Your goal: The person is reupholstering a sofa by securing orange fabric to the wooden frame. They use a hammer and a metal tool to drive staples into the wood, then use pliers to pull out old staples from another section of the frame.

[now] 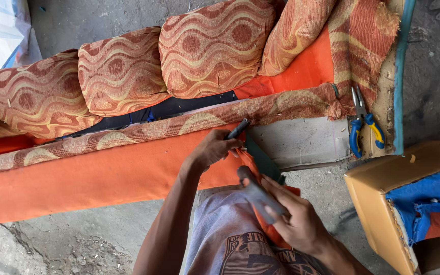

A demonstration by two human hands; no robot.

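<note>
Partly hidden: tool [238, 129] (left hand [210, 147]).

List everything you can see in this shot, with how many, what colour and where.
sofa cushions: four, red and gold wavy pattern, along the top
orange fabric: one sheet, across the sofa frame, left and middle
patterned trim strip: one, red and gold, above the orange fabric
pliers: one, blue and yellow handles, on the frame edge, right
tan box: one, with blue cloth, lower right
concrete floor: grey, bottom left
dark tool: one, in the left hand
hammer: one, dark grey, in the right hand
left hand: one, centre
right hand: one, lower centre
</note>
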